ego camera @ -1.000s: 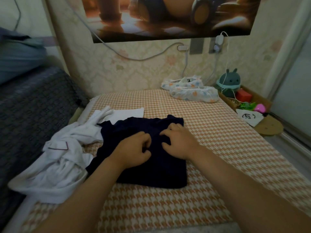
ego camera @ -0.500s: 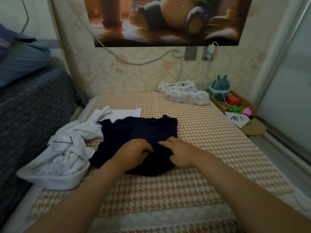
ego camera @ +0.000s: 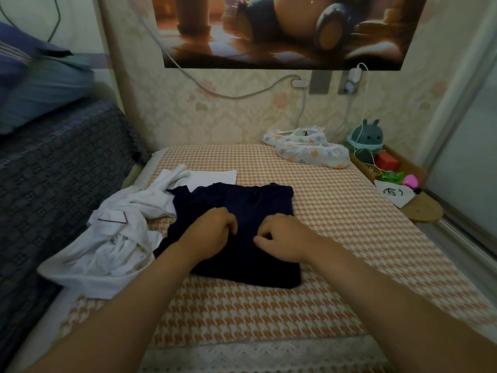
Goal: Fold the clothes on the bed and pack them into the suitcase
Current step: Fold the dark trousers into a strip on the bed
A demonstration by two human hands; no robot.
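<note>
A navy garment (ego camera: 242, 203) lies partly folded in the middle of the frame on a bed (ego camera: 349, 238) covered with an orange and white houndstooth sheet. Both hands rest on its near half, close together but not touching each other. The left hand (ego camera: 211, 234) lies knuckles up with its fingers curled down into the dark cloth, its grip closed on a fold. The right hand (ego camera: 285, 238), just to the right of it, has its thumb pointing left and its fingers bent under, its grip likewise pinched on the cloth. A heap of white clothes (ego camera: 115, 246) lies crumpled at the left of the navy garment, touching its left edge and running up behind its upper left corner. At the far end of the bed, toward the upper right of the frame, sits a flowered bundle (ego camera: 309, 153) against the wall. Right of it a round grey-green toy (ego camera: 367, 135) stands in a wooden tray (ego camera: 422, 212) with a few small bright things. A dark patterned blanket (ego camera: 53, 179) fills the left of the frame, with a blue pillow (ego camera: 40, 87) above it, and a poster (ego camera: 282, 33) hangs on the wall at the top.
</note>
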